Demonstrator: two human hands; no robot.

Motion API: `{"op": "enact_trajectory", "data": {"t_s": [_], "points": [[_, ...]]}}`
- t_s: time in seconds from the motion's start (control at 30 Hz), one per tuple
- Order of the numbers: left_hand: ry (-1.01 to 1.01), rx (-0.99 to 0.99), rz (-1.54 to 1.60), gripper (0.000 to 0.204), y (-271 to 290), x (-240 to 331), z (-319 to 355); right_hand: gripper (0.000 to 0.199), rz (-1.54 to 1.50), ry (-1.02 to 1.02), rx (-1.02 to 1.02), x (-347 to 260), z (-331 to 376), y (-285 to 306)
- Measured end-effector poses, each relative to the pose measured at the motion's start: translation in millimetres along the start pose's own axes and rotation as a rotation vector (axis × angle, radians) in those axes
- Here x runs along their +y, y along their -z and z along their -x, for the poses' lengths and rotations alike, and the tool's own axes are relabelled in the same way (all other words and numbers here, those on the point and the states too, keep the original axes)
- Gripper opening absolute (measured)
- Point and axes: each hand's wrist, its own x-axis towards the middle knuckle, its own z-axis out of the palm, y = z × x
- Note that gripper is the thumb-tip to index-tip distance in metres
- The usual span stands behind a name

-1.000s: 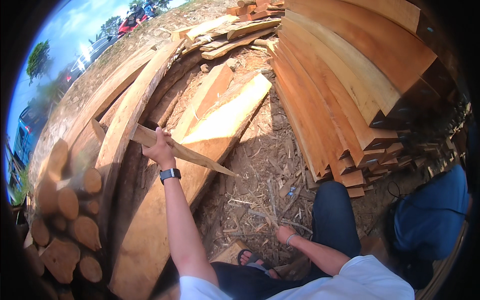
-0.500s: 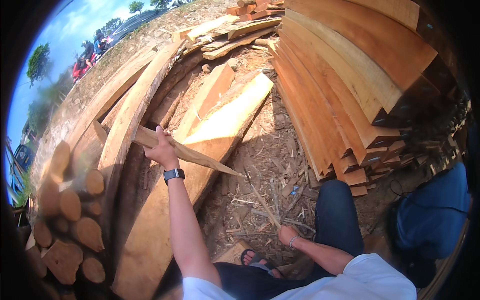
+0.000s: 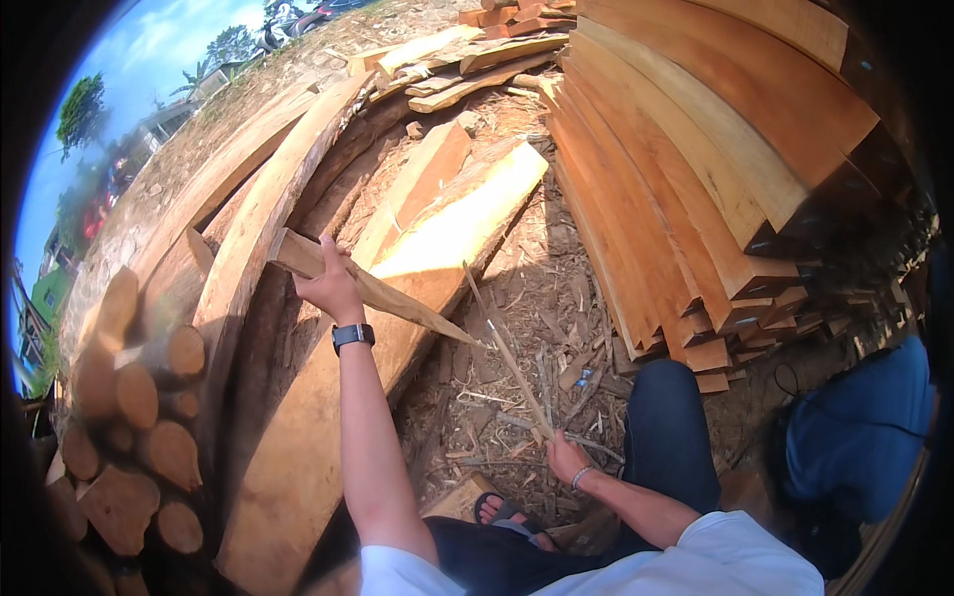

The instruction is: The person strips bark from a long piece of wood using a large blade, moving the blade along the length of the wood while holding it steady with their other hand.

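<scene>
My left hand (image 3: 330,283) grips a tapered wooden offcut (image 3: 397,306) near its thick end. The narrow end of the offcut points down and to the right, over the chip-strewn ground. My right hand (image 3: 568,459) is closed round the lower end of a long, thin, stick-like thing (image 3: 512,364). It slants up and away to the left, its upper end just beyond the offcut's tip. Whether it is a plain stick or a thin blade seen edge-on, I cannot tell. A broad plank (image 3: 298,452) lies beneath my left forearm.
Stacked sawn beams (image 3: 686,179) rise at the right. Cut logs (image 3: 139,397) are piled at the left, beside long curved slabs (image 3: 253,223). Rough boards (image 3: 487,70) lie at the back. Wood chips (image 3: 537,298) and twigs cover the ground. A blue bundle (image 3: 855,427) sits at the right.
The upper end of the stick-like thing has swung away and slightly left, and my right hand has risen a little. My left hand with the offcut has shifted slightly right.
</scene>
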Motion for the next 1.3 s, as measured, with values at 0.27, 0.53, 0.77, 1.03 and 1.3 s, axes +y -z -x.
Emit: {"op": "enact_trajectory", "data": {"t_s": [0.27,0.53,0.77,1.03,1.3], "points": [[0.009,0.023,0.012,0.021,0,4,-1,0.03,0.114,-0.008,-0.002,33,-11,-19],[0.032,-0.004,0.005,0.02,-26,9,6,0.033,0.422,0.197,-0.137,95,-30,-37],[0.016,0.015,0.016,0.02,7,-1,-1,0.032,0.075,-0.022,-0.017,3,-3,-6],[0.02,0.017,0.017,0.018,10,0,-5,0.032,0.151,0.072,-0.185,9,-4,-1],[0.029,0.012,-0.005,0.019,-2,0,1,0.033,0.169,-0.035,0.012,38,-9,-8]]}}
